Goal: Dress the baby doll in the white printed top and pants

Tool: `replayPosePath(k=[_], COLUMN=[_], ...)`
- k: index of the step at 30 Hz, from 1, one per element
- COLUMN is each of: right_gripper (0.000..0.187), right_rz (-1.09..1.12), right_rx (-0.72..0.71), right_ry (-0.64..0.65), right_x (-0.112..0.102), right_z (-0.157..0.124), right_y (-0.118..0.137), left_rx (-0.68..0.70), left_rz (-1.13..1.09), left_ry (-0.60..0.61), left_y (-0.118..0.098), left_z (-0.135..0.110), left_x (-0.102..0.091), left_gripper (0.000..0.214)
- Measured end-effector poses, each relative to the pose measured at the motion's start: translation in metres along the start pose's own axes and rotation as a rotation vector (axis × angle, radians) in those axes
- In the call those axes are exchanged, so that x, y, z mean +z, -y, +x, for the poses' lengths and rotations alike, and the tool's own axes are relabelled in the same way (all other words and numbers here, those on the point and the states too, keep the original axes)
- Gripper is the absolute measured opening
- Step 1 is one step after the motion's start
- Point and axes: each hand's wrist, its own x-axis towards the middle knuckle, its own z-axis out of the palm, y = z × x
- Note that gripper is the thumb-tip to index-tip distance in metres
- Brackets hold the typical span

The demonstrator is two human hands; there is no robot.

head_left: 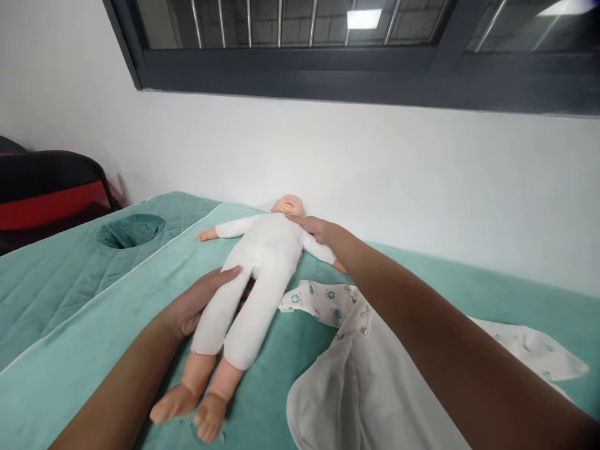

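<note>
A baby doll [262, 262] with a white cloth body and bare plastic head, hands and feet lies on its back on a teal bed [70, 350], head toward the wall. My left hand [199, 303] is cupped round the doll's thigh, thumb on top. My right hand [316, 228] rests at the doll's shoulder and neck, fingers partly under it. A white baby garment [356, 369] with small printed figures lies spread beside the doll, under my right forearm.
The bed has a quilted teal cover with a round face hole [131, 230] at the left. A white wall and a dark-framed window [328, 62] stand behind. A black and red chair [47, 187] sits at the far left.
</note>
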Motion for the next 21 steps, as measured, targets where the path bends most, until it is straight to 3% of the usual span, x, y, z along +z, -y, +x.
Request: replayPosePath(k=[6, 9, 12, 15, 17, 21], right_gripper=[0.031, 0.032, 0.037, 0.046, 0.049, 0.049], right_rz=[0.128, 0.136, 0.12, 0.047, -0.031, -0.207], right_rx=[0.077, 0.056, 0.034, 0.015, 0.001, 0.022], right_ry=[0.226, 0.282, 0.306, 0.278, 0.204, 0.111], right_x=[0.003, 0.007, 0.0, -0.019, -0.037, -0.075], right_z=[0.0, -0.022, -0.058, -0.108, -0.149, -0.234], right_y=[0.004, 0.03, 0.07, 0.109, 0.126, 0.127], left_rx=[0.018, 0.055, 0.088, 0.16, 0.222, 0.265], left_rz=[-0.171, -0.177, -0.154, -0.159, -0.176, -0.23], left_ry=[-0.017, -0.004, 0.062, 0.131, 0.149, 0.171], left_y=[-0.002, -0.009, -0.02, -0.023, -0.013, 0.041], left_z=[-0.003, -0.023, -0.051, -0.077, -0.089, -0.097], left_x=[0.004, 0.011, 0.031, 0.068, 0.101, 0.176], left_gripper=[0.044, 0.044, 0.048, 0.049, 0.05, 0.053])
